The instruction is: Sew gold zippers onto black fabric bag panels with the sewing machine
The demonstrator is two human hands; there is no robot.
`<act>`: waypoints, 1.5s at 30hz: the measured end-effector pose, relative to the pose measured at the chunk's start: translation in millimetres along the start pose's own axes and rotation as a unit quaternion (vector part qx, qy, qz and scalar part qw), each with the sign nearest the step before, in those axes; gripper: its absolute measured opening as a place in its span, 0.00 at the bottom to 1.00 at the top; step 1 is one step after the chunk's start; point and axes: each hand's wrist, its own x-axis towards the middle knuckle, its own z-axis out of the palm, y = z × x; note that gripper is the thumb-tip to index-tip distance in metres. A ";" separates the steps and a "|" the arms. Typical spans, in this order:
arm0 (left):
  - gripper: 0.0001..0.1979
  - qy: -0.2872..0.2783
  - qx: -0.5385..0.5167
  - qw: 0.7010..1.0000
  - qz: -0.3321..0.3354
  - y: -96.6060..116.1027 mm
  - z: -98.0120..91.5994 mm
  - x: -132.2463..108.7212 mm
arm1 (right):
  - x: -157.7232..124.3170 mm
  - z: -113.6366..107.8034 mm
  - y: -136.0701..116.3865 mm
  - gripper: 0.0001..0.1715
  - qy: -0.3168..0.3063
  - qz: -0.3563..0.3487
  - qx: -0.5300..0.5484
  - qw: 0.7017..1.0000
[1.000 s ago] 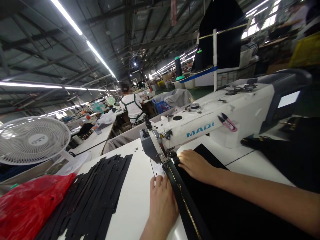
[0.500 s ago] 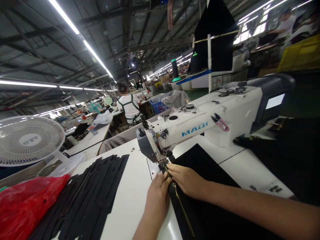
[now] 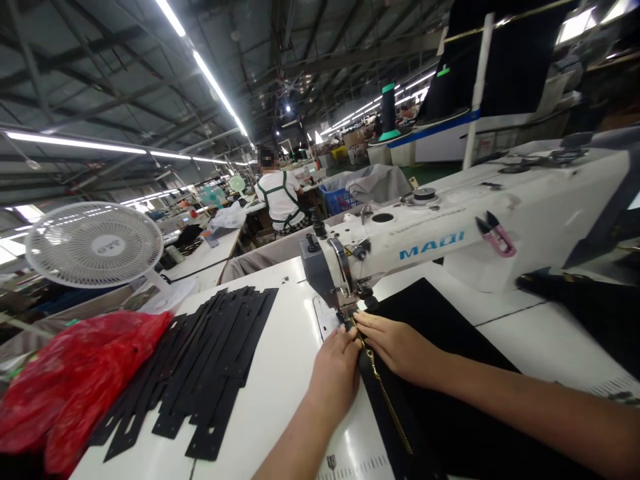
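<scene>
A black fabric piece (image 3: 425, 310) lies under the head of a white sewing machine (image 3: 435, 240). Along its left edge runs a gold-toothed zipper (image 3: 385, 392) with a gold pull, leading up to the presser foot (image 3: 347, 308). My left hand (image 3: 334, 370) has bent fingers closed on the fabric's edge, left of the zipper and just in front of the foot. My right hand (image 3: 405, 348) lies on the fabric right of the zipper, fingers together and stretched out flat, tips close to the foot. The needle point cannot be made out.
Black strips (image 3: 210, 360) lie overlapped on the white table to the left, beside a red plastic bag (image 3: 85, 373). A white fan (image 3: 95, 243) stands behind them. Pink thread snips (image 3: 496, 235) rest against the machine arm. Further off sits a person (image 3: 283, 197) in white.
The camera view has shifted, so the whole scene sits differently in the picture. Both hands keep their places beside the zipper at the presser foot.
</scene>
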 end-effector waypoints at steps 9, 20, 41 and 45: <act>0.14 0.011 0.004 1.000 0.002 0.4 -1.5 6.5 | 16.8 -2.9 15.4 0.19 -0.005 0.006 0.031 0.999; 0.17 0.084 0.021 0.996 0.003 19.7 9.9 -27.7 | -47.3 -42.6 -59.1 0.20 0.041 -0.027 -0.049 0.998; 0.17 0.066 0.107 0.990 0.071 24.7 4.8 -24.3 | -62.2 16.5 -62.0 0.21 0.157 -0.059 -0.120 0.979; 0.16 0.054 0.096 0.992 0.055 15.5 5.4 -15.3 | -51.7 12.7 -53.7 0.23 0.156 -0.055 -0.110 0.980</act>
